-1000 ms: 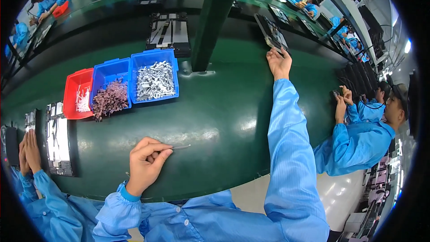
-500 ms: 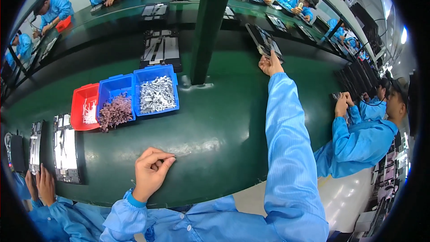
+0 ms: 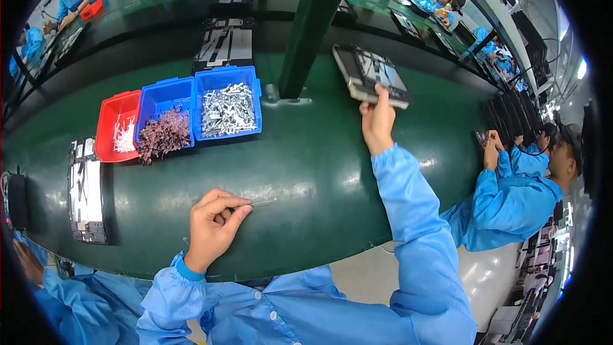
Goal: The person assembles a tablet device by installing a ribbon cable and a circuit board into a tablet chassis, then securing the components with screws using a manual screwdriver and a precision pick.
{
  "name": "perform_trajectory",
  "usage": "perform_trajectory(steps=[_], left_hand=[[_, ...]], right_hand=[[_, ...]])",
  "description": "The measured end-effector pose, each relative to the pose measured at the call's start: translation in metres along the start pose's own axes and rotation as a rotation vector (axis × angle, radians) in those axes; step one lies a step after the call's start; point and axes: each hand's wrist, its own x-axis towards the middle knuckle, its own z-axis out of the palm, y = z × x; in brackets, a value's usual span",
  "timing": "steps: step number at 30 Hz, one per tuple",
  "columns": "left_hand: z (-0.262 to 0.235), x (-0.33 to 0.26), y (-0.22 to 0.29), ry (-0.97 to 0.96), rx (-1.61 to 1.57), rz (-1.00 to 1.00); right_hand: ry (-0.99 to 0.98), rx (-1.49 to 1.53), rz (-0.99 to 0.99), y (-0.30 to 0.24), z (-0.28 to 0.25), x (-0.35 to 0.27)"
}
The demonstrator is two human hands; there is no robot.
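My right hand grips the near edge of an opened tablet, thumb on top, at the right of the green table. The tablet has a dark frame with grey and black inner parts, and its near edge looks pale and thick. My left hand is closed in a pinch around a thin pale stick, whose tip points right, low over the table's near part. What exactly the stick is cannot be made out.
Beyond my left hand stand a red bin of white sticks, a blue bin of purplish pieces and a blue bin of silvery pieces. Opened tablets lie left and behind. A green post rises mid-table. Co-workers sit around.
My right hand has drawn the tablet nearer and a little left. At the left, a neighbour's hands have pulled back, and one opened tablet there is gone from the table. My left hand keeps its pinch.
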Motion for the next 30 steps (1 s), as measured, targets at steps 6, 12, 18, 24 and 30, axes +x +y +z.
perform_trajectory(steps=[6,12,18,24,30], left_hand=[[-0.003,-0.004,-0.003,-0.002,-0.167,-0.102],[0.007,-0.012,0.015,-0.069,-0.475,-0.235],[0.037,-0.024,0.016,-0.043,-0.141,-0.024],[0.06,-0.034,0.016,0.062,-0.149,0.074],[0.071,-0.039,0.021,0.115,-0.156,0.07]], right_hand=[[-0.164,-0.073,0.485,-0.036,-0.036,-0.194],[-0.657,0.022,0.975,-0.06,-0.108,-0.324],[-1.294,-0.464,1.085,-0.124,-0.062,-0.307],[-0.478,-1.332,-0.342,-0.101,-0.051,-0.196],[-0.577,-1.259,-0.481,-0.049,-0.03,-0.168]])
